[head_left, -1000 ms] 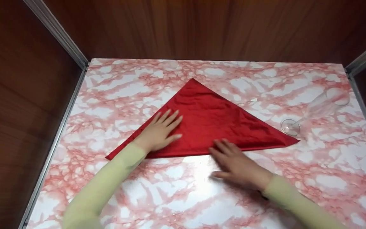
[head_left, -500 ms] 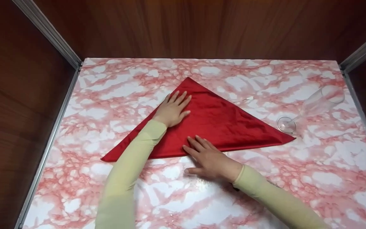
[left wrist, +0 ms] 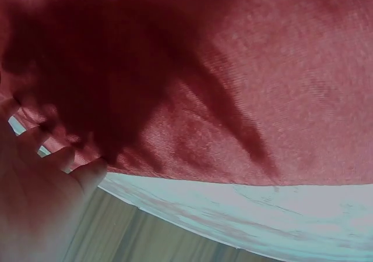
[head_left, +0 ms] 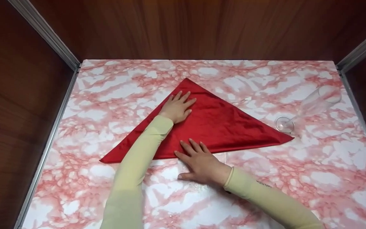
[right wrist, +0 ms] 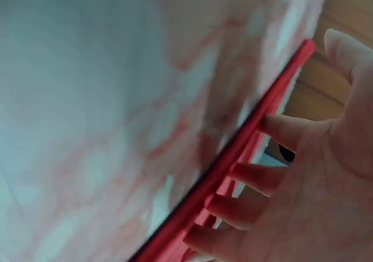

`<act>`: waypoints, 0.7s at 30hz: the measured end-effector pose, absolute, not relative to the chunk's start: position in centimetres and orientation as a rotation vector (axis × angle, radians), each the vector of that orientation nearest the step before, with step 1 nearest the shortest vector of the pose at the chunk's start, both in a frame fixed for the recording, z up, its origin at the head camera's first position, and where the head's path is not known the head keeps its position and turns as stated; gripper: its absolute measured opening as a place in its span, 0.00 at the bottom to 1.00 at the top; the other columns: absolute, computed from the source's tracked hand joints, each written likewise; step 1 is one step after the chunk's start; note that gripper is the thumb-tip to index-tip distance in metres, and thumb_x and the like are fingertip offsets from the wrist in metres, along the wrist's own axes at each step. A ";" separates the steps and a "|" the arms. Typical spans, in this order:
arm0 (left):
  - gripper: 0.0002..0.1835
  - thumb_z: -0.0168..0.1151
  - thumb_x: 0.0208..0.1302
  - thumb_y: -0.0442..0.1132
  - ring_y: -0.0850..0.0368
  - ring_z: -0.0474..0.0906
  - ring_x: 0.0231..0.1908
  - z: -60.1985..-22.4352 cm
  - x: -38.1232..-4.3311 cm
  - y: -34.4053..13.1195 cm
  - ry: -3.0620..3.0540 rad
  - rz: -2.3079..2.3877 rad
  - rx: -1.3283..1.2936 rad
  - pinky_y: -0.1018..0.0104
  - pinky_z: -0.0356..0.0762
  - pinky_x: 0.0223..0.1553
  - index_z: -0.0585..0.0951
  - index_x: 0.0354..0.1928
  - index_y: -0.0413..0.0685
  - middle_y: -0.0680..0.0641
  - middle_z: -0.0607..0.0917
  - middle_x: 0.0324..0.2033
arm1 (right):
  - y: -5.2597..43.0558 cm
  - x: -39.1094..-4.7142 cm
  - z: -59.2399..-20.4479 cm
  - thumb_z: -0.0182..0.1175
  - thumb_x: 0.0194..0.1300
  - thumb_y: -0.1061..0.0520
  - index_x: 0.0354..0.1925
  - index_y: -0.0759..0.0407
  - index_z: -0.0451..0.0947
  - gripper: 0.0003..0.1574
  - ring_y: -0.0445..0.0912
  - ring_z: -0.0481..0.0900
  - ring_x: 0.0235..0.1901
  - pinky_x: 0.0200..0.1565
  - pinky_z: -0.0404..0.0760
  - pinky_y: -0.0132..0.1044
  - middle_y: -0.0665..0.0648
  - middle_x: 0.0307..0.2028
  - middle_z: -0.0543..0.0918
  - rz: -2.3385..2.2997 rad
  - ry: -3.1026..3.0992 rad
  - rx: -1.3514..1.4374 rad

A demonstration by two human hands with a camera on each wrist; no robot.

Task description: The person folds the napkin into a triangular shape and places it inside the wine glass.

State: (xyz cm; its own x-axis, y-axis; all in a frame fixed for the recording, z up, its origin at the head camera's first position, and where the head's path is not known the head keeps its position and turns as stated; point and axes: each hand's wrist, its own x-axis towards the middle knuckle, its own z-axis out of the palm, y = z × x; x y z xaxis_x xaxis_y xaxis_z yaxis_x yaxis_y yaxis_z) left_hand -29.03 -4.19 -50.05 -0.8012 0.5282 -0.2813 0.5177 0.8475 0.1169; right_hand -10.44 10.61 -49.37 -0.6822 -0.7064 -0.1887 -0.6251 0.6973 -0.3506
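Observation:
A shiny red cloth (head_left: pixel 224 124), folded into a triangle, lies on the marbled table with its point toward the back wall. My left hand (head_left: pixel 177 108) rests spread on its upper left part, fingertips near the left slanted edge; the left wrist view shows those fingertips on the fabric (left wrist: pixel 233 99). At the near folded edge, my right hand (head_left: pixel 202 165) has its fingers straight and spread on the cloth, with the thumb over the bare table. In the right wrist view the fingertips of the right hand (right wrist: pixel 291 174) touch the red folded edge (right wrist: pixel 233 151).
A clear stemmed glass (head_left: pixel 318 103) lies on its side at the right, its round base close to the cloth's right corner. Dark wooden panels (head_left: pixel 202 28) wall the pink-and-white table (head_left: pixel 122 76) at the back and both sides.
My left hand has slid up and slightly right over the cloth. My right hand has moved left along the near edge. The cloth keeps its triangle shape.

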 end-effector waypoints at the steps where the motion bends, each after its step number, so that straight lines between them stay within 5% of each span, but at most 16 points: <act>1: 0.29 0.39 0.75 0.55 0.46 0.34 0.72 -50.1 -29.1 -4.2 2.719 0.052 0.783 0.47 0.41 0.69 0.49 0.75 0.70 0.52 0.42 0.75 | 10.5 -10.4 -49.4 0.53 0.60 0.25 0.73 0.47 0.57 0.51 0.64 0.43 0.71 0.65 0.46 0.63 0.61 0.73 0.48 -0.365 2.609 -1.057; 21: 0.30 0.44 0.73 0.55 0.40 0.45 0.71 -49.3 -28.5 -4.8 2.769 0.027 0.787 0.42 0.52 0.65 0.53 0.74 0.67 0.46 0.50 0.74 | 11.7 -10.7 -49.8 0.55 0.60 0.28 0.69 0.47 0.65 0.45 0.63 0.51 0.69 0.63 0.51 0.64 0.60 0.71 0.57 -0.405 2.658 -1.125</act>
State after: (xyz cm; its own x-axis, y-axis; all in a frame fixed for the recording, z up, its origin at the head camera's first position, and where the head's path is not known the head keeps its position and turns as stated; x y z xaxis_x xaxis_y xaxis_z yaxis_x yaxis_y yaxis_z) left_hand -28.51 -4.76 -49.33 -0.8189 0.5190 -0.2449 0.5142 0.8531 0.0884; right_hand -10.69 11.73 -49.81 -0.6801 -0.7263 -0.0998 -0.6637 0.6678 -0.3371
